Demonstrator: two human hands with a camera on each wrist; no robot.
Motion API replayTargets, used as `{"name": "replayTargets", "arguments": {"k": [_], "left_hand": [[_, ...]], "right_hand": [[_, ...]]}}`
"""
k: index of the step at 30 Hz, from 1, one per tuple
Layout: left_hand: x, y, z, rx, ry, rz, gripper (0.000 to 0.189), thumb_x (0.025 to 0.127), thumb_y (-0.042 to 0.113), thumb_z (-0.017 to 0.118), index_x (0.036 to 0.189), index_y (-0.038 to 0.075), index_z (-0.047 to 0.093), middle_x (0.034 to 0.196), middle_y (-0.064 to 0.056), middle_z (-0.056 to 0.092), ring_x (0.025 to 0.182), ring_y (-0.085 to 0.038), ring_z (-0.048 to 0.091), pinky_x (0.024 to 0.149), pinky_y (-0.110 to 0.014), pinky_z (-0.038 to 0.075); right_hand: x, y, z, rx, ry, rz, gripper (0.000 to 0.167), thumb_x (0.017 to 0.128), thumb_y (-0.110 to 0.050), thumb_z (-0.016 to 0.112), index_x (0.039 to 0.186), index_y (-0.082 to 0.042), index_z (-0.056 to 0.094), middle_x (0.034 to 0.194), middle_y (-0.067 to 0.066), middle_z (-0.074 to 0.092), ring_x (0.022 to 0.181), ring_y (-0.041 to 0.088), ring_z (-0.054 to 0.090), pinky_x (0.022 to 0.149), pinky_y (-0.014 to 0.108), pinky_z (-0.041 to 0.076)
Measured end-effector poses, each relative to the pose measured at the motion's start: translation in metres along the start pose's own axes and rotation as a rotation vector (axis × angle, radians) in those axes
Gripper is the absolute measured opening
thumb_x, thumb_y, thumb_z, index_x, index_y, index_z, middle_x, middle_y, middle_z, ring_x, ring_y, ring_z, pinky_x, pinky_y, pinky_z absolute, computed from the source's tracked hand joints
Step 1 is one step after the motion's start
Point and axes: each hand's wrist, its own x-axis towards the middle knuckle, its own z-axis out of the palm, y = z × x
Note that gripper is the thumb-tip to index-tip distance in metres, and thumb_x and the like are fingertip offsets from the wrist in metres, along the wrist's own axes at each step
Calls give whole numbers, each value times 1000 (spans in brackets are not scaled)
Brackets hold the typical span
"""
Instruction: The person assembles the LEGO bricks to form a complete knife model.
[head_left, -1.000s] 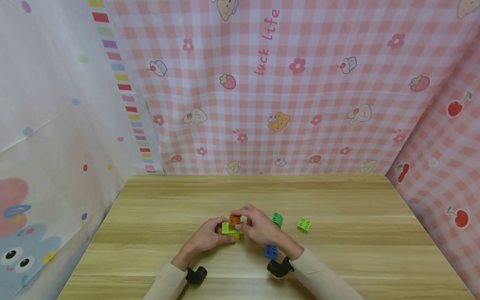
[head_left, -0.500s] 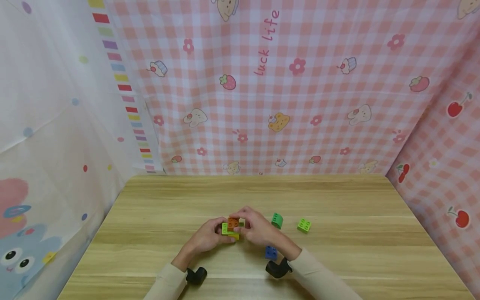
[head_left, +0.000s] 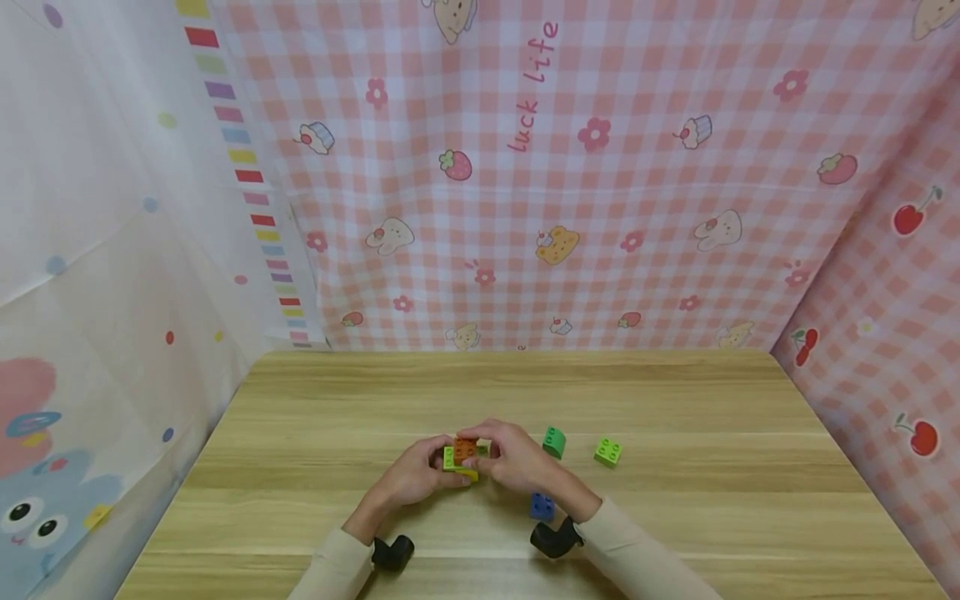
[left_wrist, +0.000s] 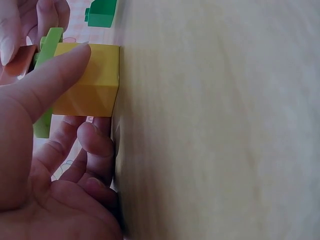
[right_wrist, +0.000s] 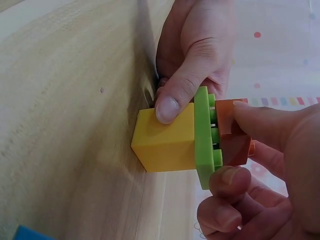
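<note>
A yellow block [right_wrist: 165, 142] stands on the table with a flat lime-green plate [right_wrist: 202, 135] on top of it. My left hand [head_left: 412, 475] grips the yellow block, its thumb along the near side. Between thumb and fingers, my right hand [head_left: 517, 458] pinches an orange brick [right_wrist: 232, 147] over the lime plate. In the right wrist view the plate's studs show between plate and orange brick, so the brick is not pressed flush. Lime studs are visible left of the orange brick in the head view.
Right of the hands lie a green curved-sided brick [head_left: 554, 442], a lime-green brick [head_left: 607, 452] and a blue brick [head_left: 542, 506], the last near the right wrist. Black wrist mounts [head_left: 393, 552] sit below both forearms. Patterned cloth hangs behind the wooden table [head_left: 675, 533].
My right hand has brought the orange brick slightly left and down over the lime plate. The left hand and yellow block stay put.
</note>
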Motion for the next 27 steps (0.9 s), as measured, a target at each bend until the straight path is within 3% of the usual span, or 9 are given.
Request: {"name": "replayTargets", "arguments": {"k": [17, 27], "left_hand": [[1, -3, 0, 16, 19, -15, 34, 81, 16, 82, 111, 10, 66, 89, -4, 62, 80, -16, 54, 68, -26, 45], [1, -2, -1, 42, 18, -29, 34, 81, 19, 82, 110, 11, 66, 87, -4, 59, 78, -17, 52, 65, -26, 43]], "right_hand": [[1, 2, 0, -7, 6, 9, 35, 94, -20, 70, 128, -15, 66, 115, -1, 66, 71, 9, 50, 61, 24, 43], [1, 2, 0, -3, 1, 3, 35, 94, -18, 69, 129, -14, 66, 115, -1, 65, 73, 15, 52, 62, 24, 43]]}}
